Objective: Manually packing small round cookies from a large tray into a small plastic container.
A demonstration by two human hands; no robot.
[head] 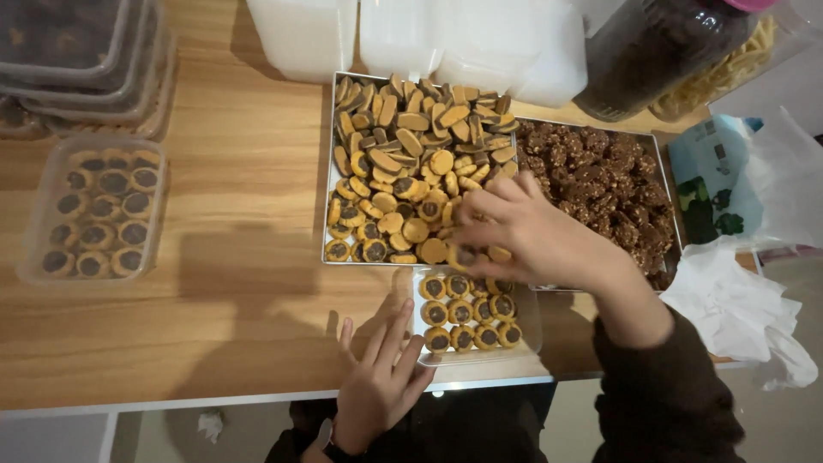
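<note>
a chocolate-centred cookie (465,255) is pinched in the right hand (533,236) fingers above a nearly filled clear container (477,353) that is steadied at the counter (231,257) edge by the spread fingers of the left hand (380,383), so it could be dropped or crumbled if squeezed.

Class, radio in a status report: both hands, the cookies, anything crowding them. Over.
Left hand flat on table beside clear container, empty. Right hand over cookie tray, fingers pinching a cookie. Container part-filled. Tray of brown clusters close alongside.

I have one view only, from the camera on the person's head, looking almost straight down and slightly forward over the near edge of the wooden worktop (240,257). It sits close, so the worktop fills most of the frame. A strip of floor shows along the bottom, with no second view.
</note>
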